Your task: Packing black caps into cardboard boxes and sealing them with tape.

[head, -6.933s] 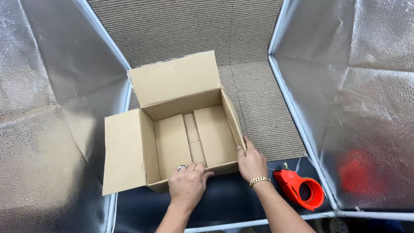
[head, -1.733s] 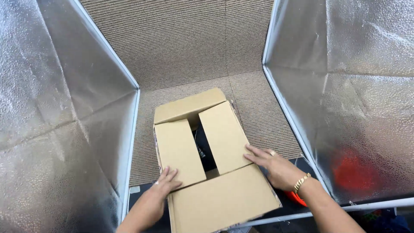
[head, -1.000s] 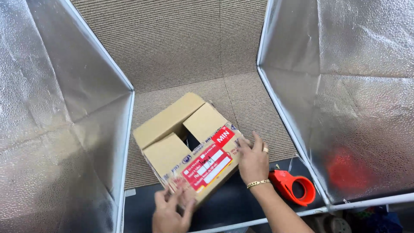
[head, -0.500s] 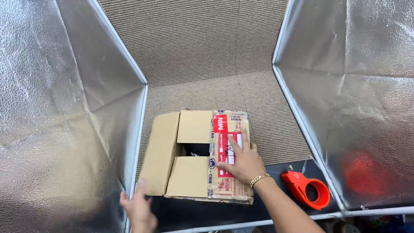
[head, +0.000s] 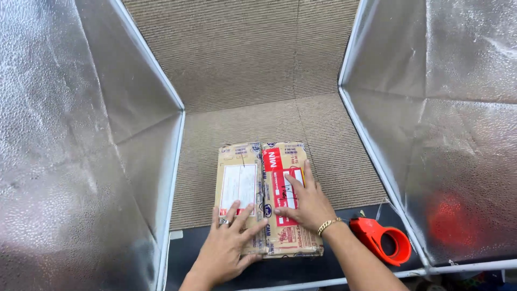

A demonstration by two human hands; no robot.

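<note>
Cardboard fills the middle of my view: a flat-topped box [head: 267, 198] lies on the ribbed grey mat [head: 253, 81], its two top flaps folded down so they meet along a seam running away from me. I see both hands spread on it, palms down, neither one gripping anything. The left hand [head: 229, 249], with a ring on one finger, presses the left flap over a pale label [head: 238, 186]; the right hand [head: 305, 200], with a gold bracelet at the wrist, presses the right flap over a red and white label [head: 277, 180]. I judge the flat, open-fingered hold is there to keep the flaps level and shut — cardboard flaps tend to spring up unless weighed down on each side of the seam.

Just right of the box, beside my right forearm, a red tape dispenser [head: 383, 241] sits on the dark near edge of the surface, apart from both hands but near. Silvery foil-faced panels stand to the left [head: 70, 151] and right [head: 452, 124], walling the box in — the right one shows a blurred red reflection of the dispenser.
</note>
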